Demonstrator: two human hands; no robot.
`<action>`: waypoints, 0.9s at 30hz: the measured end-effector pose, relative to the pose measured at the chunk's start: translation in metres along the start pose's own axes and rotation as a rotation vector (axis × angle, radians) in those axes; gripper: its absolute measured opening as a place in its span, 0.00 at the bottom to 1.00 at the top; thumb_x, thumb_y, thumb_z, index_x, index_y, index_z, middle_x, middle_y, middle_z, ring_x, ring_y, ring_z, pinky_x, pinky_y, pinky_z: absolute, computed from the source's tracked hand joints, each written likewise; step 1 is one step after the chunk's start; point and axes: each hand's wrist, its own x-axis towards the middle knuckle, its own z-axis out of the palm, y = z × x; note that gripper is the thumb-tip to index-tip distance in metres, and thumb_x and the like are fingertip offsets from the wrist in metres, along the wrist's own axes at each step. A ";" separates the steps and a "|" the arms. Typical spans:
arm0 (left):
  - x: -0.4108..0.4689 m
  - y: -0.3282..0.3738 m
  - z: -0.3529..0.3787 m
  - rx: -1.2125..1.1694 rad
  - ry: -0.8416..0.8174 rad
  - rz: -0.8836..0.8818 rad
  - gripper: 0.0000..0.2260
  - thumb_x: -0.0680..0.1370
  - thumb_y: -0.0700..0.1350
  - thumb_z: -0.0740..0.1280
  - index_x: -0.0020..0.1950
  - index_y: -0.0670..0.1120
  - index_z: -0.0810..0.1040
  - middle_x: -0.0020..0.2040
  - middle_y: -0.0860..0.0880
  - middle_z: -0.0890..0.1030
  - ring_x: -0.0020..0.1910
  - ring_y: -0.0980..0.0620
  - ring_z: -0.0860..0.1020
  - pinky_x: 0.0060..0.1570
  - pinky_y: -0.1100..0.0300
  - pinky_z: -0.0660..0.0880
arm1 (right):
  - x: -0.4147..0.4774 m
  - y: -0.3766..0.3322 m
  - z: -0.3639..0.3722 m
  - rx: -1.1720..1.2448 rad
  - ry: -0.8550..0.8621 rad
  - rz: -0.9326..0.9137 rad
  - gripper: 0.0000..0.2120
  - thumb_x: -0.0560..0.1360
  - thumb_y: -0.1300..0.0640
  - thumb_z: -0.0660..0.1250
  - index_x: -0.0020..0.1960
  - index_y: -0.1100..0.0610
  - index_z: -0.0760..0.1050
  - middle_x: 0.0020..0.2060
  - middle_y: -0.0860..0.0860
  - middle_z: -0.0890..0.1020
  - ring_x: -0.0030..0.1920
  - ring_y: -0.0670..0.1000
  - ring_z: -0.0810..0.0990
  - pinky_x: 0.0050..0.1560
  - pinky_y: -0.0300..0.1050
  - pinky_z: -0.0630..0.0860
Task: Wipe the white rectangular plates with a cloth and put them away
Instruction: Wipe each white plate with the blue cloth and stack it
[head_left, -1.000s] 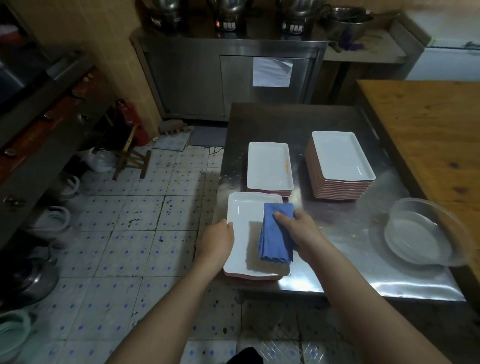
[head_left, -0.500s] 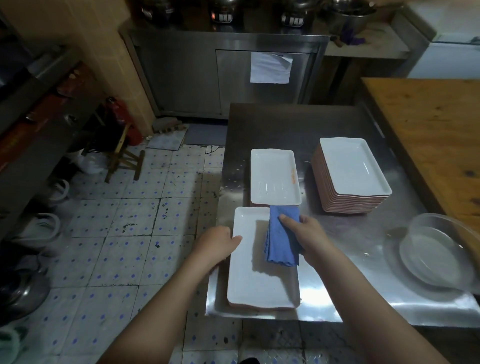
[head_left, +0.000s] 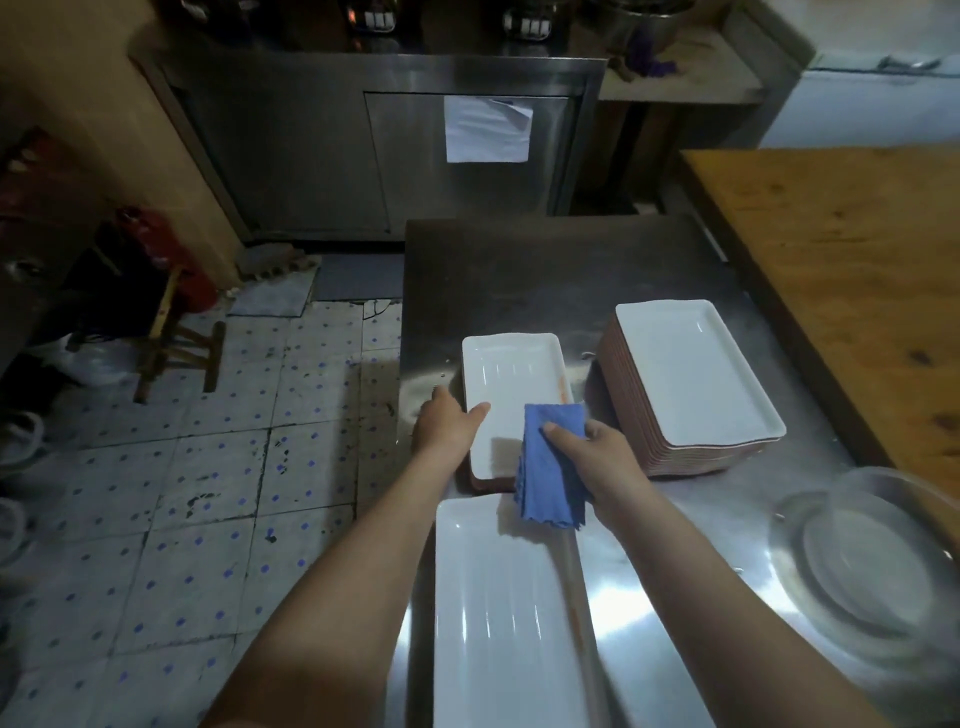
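At the left edge of the grey steel desk (head_left: 519, 270)
The left hand (head_left: 447, 428) gripped the left rim of a white rectangular ceramic plate (head_left: 511, 379); the right hand (head_left: 605, 457) clasped a folded blue cloth (head_left: 548, 478) above its near end.

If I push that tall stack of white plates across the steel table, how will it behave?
Probably heavy: the tall stack nests many plates. It is wider than tall, so it would likely slide on the shiny steel table rather than tip. The plates look glazed, so top ones might slip.
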 end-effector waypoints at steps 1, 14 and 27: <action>0.005 -0.001 0.003 0.024 -0.018 -0.002 0.22 0.75 0.54 0.66 0.61 0.40 0.69 0.56 0.41 0.77 0.52 0.42 0.76 0.45 0.53 0.73 | 0.004 0.000 -0.001 0.000 0.007 -0.002 0.07 0.74 0.53 0.70 0.43 0.55 0.75 0.40 0.51 0.82 0.40 0.50 0.80 0.35 0.43 0.74; 0.020 -0.003 -0.001 0.026 0.149 0.119 0.08 0.81 0.45 0.57 0.44 0.42 0.66 0.38 0.49 0.70 0.33 0.52 0.69 0.29 0.59 0.61 | 0.017 -0.001 -0.015 -0.002 0.070 0.007 0.07 0.75 0.53 0.69 0.43 0.56 0.75 0.42 0.53 0.81 0.43 0.53 0.80 0.45 0.49 0.76; -0.040 0.021 -0.025 -0.502 0.099 0.025 0.12 0.80 0.50 0.58 0.51 0.40 0.68 0.45 0.43 0.73 0.42 0.46 0.72 0.42 0.56 0.68 | -0.040 -0.049 -0.059 0.047 0.053 -0.198 0.06 0.74 0.52 0.69 0.44 0.55 0.78 0.39 0.50 0.83 0.41 0.51 0.81 0.36 0.44 0.75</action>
